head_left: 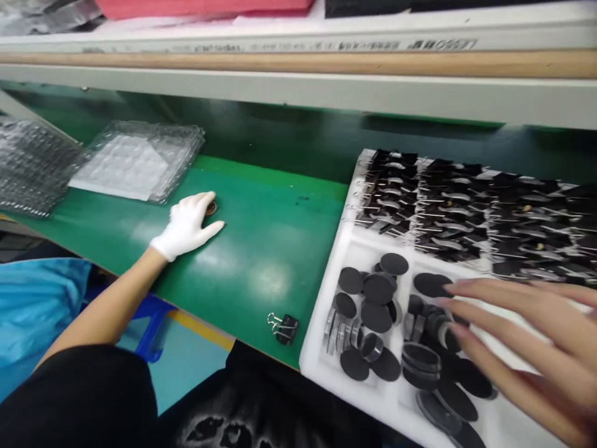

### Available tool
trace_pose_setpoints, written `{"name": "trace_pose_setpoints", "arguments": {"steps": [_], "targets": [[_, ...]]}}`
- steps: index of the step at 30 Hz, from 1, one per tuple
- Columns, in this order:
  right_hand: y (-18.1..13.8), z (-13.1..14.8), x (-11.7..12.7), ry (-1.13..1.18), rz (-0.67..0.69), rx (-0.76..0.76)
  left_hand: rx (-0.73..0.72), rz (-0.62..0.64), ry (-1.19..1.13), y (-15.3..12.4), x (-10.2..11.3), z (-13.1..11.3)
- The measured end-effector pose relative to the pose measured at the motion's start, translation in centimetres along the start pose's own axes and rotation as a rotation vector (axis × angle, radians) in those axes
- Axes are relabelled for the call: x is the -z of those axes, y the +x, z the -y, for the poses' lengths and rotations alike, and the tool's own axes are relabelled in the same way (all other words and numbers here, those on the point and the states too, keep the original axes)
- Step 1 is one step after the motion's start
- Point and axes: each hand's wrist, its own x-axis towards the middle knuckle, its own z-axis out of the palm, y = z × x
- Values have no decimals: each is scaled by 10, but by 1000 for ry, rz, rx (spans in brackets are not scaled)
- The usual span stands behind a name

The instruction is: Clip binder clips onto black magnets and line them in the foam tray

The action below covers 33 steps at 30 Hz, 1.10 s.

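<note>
My left hand (190,227), in a white glove, rests on the green tabletop with thumb and fingers apart. By its fingertips lies a small dark round piece (211,208) with a brownish edge, partly covered by the fingers. My right hand (536,342) is bare and a little blurred. Its fingers stretch over a white tray (321,330) whose compartments hold loose black discs (380,288), some with clear rims. The fingertips are close to the discs in the second compartment; whether they touch any, I cannot tell.
A black binder clip (285,328) lies near the table's front edge. Clear plastic trays (177,149) are stacked at the back left. Rows of black pieces with thin wires (448,205) fill the white tray's far part. A shelf (280,87) crosses above the table.
</note>
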Motion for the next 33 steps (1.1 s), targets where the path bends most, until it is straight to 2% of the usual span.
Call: {"name": "trace_pose_setpoints", "arguments": {"steps": [3,6,8,11,13,15,18,22,24,26,30,33], "targets": [[50,49,-12,95,91,269,-167,-13,-105,22,-7,-41],[87,95,-30,121,195,340,-345,16,-201,45,-12,-88],[105,120,-46,51,303,352,-459,63,-259,59,-13,-115],[124,142,-74,8,530,417,-551,89,-335,71,-12,-139],[134,148,-90,85,646,476,-521,43,-324,73,-13,-141],[142,148,-99,142,700,480,-473,2,-272,71,-14,-136],[150,137,-97,146,665,392,-484,8,-233,70,-15,-125],[148,95,-68,102,563,179,-518,24,-238,72,-13,-120],[141,70,-52,4,577,70,-521,30,-222,73,-11,-121],[134,52,-41,-85,647,0,-524,35,-204,72,-10,-122],[124,43,-42,-74,772,-63,-501,30,-192,71,-11,-123],[122,42,-43,15,721,-49,-483,11,-190,70,-13,-123]]}}
